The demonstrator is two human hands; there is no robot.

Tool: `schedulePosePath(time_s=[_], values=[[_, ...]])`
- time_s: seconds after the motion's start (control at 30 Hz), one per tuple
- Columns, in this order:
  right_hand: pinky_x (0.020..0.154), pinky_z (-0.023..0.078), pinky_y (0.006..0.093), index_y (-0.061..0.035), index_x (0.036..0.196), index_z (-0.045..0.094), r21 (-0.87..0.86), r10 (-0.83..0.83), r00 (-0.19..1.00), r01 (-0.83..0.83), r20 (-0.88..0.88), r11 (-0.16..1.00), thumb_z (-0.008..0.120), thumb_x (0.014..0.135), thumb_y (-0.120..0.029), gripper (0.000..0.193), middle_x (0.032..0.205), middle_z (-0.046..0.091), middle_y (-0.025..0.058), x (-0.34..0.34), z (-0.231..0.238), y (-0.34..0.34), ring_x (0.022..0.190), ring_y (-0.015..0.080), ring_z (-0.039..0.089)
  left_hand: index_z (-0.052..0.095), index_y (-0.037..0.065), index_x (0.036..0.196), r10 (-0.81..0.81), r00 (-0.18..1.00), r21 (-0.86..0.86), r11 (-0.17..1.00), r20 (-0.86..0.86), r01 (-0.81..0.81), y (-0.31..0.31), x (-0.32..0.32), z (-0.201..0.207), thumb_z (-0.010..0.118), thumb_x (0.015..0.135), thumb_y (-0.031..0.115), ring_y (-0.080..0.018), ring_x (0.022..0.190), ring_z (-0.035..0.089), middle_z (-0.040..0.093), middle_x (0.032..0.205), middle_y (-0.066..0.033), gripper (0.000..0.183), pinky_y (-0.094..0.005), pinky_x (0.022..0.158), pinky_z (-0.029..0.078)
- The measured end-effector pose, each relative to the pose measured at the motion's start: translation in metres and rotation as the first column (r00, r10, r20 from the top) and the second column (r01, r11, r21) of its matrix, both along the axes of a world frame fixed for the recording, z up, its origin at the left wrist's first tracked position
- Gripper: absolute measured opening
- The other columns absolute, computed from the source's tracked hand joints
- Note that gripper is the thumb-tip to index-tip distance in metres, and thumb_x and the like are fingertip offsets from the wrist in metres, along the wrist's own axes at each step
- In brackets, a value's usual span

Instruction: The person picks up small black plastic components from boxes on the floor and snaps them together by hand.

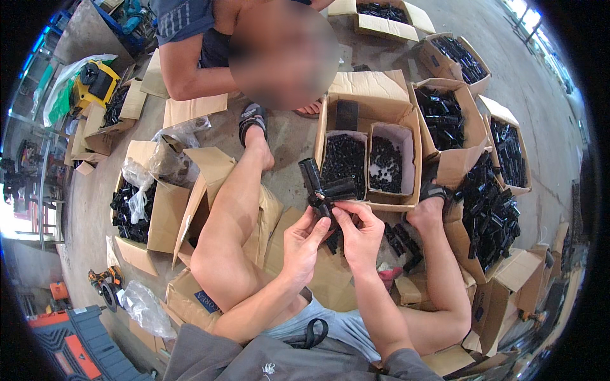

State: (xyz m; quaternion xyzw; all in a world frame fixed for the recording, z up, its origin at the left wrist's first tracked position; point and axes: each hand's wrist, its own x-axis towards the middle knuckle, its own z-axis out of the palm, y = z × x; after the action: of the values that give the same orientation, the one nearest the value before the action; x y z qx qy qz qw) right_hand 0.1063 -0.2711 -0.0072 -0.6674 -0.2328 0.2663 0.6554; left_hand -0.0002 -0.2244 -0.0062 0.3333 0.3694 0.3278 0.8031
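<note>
Both my hands hold a black branched part [319, 184] with thick tube-like arms, raised above the cardboard between my legs. The fingers of my left hand [304, 246] close around its lower end from the left. From the right, the thumb and fingers of my right hand [359, 236] pinch the same end, so that end is partly hidden. Just beyond the part stands an open carton [401, 108] with two inner boxes of small black pieces [343, 159]. Several black tubular pieces [401, 244] lie on the cardboard right of my hands.
Heaped black parts [489, 219] fill a carton by my right foot, with more cartons [438, 95] behind. Left of my leg stands another open carton [171, 209]. A cordless drill [107, 279] and a toolbox [82, 343] lie farther left. Another person [190, 63] sits opposite.
</note>
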Motion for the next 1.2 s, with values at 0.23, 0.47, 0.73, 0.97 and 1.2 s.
schedulePosePath(time_s=[0.23,0.47,0.73,0.97,1.2], values=[[0.079,0.047,0.024,0.0003,0.097,0.07,0.049,-0.004,0.998,0.001,0.058,0.999,0.074,0.085,0.002,0.013,0.096,0.072,0.0061,-0.001,0.01,-0.004,0.088,0.0111,0.065,0.058,0.004,0.13,-0.021,0.998,0.011,1.0,-0.064,0.022,0.0,0.0,-0.003,0.06,0.1,0.009,-0.0112,0.109,0.061,0.065,0.121,-0.0018,0.031,-0.0332,0.097,0.053],[0.079,0.05,0.0257,-0.0036,0.113,0.047,0.119,-0.028,0.995,0.039,-0.094,0.992,0.07,0.086,0.007,0.037,0.1,0.071,0.0103,0.0,0.011,0.001,0.091,0.0128,0.067,0.059,0.004,0.13,-0.023,0.997,0.017,1.0,-0.068,0.024,-0.001,0.003,0.0,0.06,0.1,0.009,-0.0112,0.109,0.062,0.065,0.121,-0.0023,0.031,-0.0334,0.096,0.054],[0.079,0.05,0.0245,-0.0027,0.117,0.046,0.178,0.02,0.987,0.008,-0.158,0.984,0.07,0.087,0.007,0.039,0.1,0.071,0.0124,0.002,0.006,0.001,0.09,0.0127,0.067,0.059,0.004,0.13,-0.014,0.999,0.011,1.0,-0.044,0.015,-0.002,0.001,-0.003,0.061,0.099,0.009,-0.0122,0.11,0.062,0.066,0.121,-0.0024,0.031,-0.0344,0.098,0.054],[0.078,0.049,0.0232,0.0024,0.111,0.063,0.073,0.038,0.971,-0.021,-0.238,0.997,0.07,0.09,0.002,0.022,0.098,0.071,0.0059,0.003,0.008,-0.002,0.087,0.0088,0.064,0.059,0.003,0.132,-0.008,0.998,0.024,1.0,-0.061,0.009,-0.003,0.003,0.001,0.062,0.098,0.007,-0.0106,0.109,0.061,0.066,0.121,-0.0026,0.034,-0.0315,0.097,0.053],[0.068,0.043,0.0211,0.0019,0.099,0.074,0.085,0.027,0.964,-0.004,-0.263,0.996,0.073,0.089,-0.003,0.012,0.09,0.067,-0.0004,0.001,-0.002,-0.003,0.077,0.0042,0.054,0.057,0.001,0.136,0.012,0.999,0.037,0.999,-0.053,-0.01,-0.005,0.005,-0.001,0.063,0.098,0.005,-0.0093,0.108,0.06,0.065,0.122,-0.0022,0.039,-0.0273,0.094,0.051]])
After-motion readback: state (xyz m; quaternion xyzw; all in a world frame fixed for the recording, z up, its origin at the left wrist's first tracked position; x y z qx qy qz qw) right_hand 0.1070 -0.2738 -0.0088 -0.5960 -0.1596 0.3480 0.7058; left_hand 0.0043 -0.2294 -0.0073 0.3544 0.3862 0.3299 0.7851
